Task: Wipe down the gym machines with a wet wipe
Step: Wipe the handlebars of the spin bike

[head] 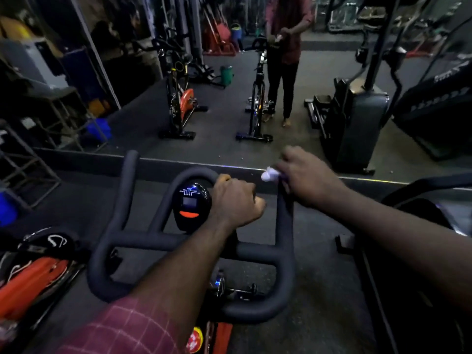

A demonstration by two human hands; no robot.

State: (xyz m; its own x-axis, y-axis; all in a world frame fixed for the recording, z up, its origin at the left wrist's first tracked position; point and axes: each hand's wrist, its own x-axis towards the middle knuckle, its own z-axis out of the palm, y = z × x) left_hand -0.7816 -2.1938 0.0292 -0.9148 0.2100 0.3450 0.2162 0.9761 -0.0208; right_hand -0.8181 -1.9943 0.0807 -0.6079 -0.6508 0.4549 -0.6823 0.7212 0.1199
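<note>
The person stands at an exercise bike facing a wall mirror (229, 80). The bike's black padded handlebar (143, 240) fills the near middle of the view, with two long prongs pointing away and a smaller loop between them.

The left hand (236, 200) grips the right side of that inner loop, its fingers (258, 201) curled tightly round the tube, just beside the oval console (191, 205). The console shows a small lit screen and an orange button. A checked red sleeve (122, 328) covers the left forearm near the camera.

The right hand (304, 175) is at the far tip of the right prong. It holds the wet wipe (269, 174), a small white bunch that sticks out to the left of the hand. The hand is blurred, so the fingers seem pinched round the wipe, but how each one lies is unclear. The wipe sits against the top end of the prong.

To the near left stands another bike with an orange cover (33, 282). A dark machine (421, 251) stands at the right edge. The floor (319, 284) is dark matting. The mirror shows a person at a bike, a second bike with orange trim, and a green bucket farther back.
</note>
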